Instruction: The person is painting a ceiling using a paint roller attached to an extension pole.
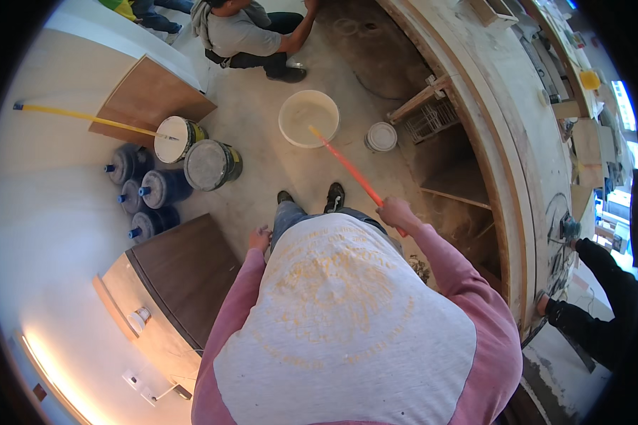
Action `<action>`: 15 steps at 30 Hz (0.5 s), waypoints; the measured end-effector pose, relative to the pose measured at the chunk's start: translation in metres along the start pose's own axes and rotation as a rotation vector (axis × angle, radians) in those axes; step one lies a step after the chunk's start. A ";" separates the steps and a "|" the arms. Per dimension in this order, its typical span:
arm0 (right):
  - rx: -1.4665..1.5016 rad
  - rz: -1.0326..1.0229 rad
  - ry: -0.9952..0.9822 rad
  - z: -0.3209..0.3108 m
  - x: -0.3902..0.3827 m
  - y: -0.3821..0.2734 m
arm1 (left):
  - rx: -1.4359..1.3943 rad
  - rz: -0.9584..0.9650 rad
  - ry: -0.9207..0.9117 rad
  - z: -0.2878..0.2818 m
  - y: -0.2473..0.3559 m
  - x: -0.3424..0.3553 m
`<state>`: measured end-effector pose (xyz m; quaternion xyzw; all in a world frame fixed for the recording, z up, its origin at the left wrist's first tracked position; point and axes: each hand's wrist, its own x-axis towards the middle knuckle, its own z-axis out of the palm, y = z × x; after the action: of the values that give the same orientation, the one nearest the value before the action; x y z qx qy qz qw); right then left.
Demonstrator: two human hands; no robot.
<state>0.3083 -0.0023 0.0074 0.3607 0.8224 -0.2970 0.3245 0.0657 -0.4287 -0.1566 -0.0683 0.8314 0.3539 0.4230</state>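
Stick point(353, 171) slants forward and leftward to the bucket point(296, 112) from the right hand point(395, 212), clamped around its near part; the left hand's point(260, 239) grip I cannot tell.

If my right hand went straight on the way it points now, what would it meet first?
Probably the white bucket, toward which the orange pole in your right hand points, though depth is hard to judge here.
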 end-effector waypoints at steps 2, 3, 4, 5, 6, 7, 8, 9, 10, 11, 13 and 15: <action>0.085 0.060 -0.129 0.004 0.000 0.002 | 0.162 -0.022 -0.001 0.001 -0.006 -0.002; 0.030 0.018 -0.069 0.005 0.000 0.004 | 0.209 0.067 -0.023 0.001 -0.010 -0.002; -0.017 -0.047 0.049 0.008 -0.001 0.007 | 0.265 0.094 -0.019 0.001 -0.014 -0.002; -0.022 -0.030 -0.006 0.010 -0.003 0.010 | 0.258 0.158 -0.038 0.001 -0.019 0.000; -0.020 -0.076 0.053 0.013 -0.005 0.013 | 0.216 0.092 -0.027 0.002 -0.024 0.002; -0.053 -0.066 0.051 0.016 -0.007 0.017 | 0.147 0.016 0.007 0.002 -0.028 0.005; -0.018 -0.111 0.118 0.019 -0.007 0.018 | 0.176 0.033 -0.023 0.003 -0.032 0.009; 0.058 -0.028 0.036 0.022 -0.009 0.020 | 0.190 0.062 -0.024 0.004 -0.036 0.013; 0.169 -0.011 0.001 0.025 -0.009 0.020 | 0.210 0.060 -0.041 0.004 -0.038 0.017; 0.134 0.054 -0.042 0.029 -0.011 0.021 | 0.203 0.097 -0.022 0.004 -0.038 0.021; 0.132 -0.007 -0.012 0.035 -0.016 0.019 | 0.453 0.178 -0.082 0.002 -0.034 0.026; 0.057 -0.023 0.023 0.041 -0.026 0.018 | 0.299 0.216 -0.099 -0.002 -0.022 0.028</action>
<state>0.3489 -0.0322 -0.0028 0.3636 0.8214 -0.3197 0.3013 0.0562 -0.4411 -0.1886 0.1027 0.8553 0.2726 0.4284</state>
